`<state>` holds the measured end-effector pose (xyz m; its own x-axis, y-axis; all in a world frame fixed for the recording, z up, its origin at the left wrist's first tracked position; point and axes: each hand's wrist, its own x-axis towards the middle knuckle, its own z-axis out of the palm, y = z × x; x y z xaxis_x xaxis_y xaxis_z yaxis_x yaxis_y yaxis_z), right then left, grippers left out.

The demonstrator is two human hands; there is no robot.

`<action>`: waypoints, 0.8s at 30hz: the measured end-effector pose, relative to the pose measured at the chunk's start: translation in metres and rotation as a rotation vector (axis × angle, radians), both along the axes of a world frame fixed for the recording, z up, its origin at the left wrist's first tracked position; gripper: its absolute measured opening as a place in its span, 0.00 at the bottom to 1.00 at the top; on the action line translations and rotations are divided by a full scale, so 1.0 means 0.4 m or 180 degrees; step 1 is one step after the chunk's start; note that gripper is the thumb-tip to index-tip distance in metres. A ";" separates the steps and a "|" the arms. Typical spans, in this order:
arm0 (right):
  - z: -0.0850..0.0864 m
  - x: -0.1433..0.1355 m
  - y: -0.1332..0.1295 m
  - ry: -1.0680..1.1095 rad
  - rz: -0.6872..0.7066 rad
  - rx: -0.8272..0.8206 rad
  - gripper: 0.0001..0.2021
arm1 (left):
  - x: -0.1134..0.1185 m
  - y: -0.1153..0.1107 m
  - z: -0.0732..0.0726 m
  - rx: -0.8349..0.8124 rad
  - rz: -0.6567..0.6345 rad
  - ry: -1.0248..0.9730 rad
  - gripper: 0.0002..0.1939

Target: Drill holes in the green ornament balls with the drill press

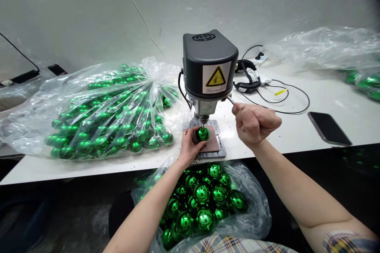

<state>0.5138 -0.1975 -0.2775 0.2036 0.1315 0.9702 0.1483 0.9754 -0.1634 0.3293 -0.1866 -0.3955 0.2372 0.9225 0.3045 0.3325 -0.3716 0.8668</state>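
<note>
A small black drill press [210, 63] stands on the white table, with a yellow warning sticker on its head. My left hand [190, 145] is closed around a shiny green ball ornament [203, 134], holding it on a brown board [212, 142] over the grey metal base [222, 148]. Directly above the ball is the drill bit [203, 123]; whether it has entered the ball I cannot tell. With its fingers wrapped round, my right hand [255, 121] grips the drill press lever [230, 99] at the machine's right side.
An open plastic bag of green balls [204, 193] rests at my lap. Left on the table [130, 166] lies a big clear bag of balls [101, 126]. To the right are a headset [247, 81], cables [307, 99], a phone [329, 127] and another plastic bag [329, 47].
</note>
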 end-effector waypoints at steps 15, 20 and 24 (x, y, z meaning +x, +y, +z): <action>0.286 -0.020 0.075 0.1536 0.0495 -0.2505 0.25 | -0.086 -0.101 0.148 -0.0306 0.0203 0.1114 0.23; 0.250 0.000 0.098 0.1098 0.0540 -0.2202 0.24 | -0.206 -0.142 0.236 -0.0707 -0.1227 0.1882 0.21; 0.245 -0.001 0.099 0.1160 0.0554 -0.2030 0.23 | -0.189 0.067 0.232 -0.0270 -0.0070 0.1853 0.11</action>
<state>0.5134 -0.1580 -0.1794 0.4221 0.7047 0.5703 -0.1708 0.6797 -0.7134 0.2537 -0.1599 -0.3027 0.3627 0.9309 0.0438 0.7556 -0.3212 0.5709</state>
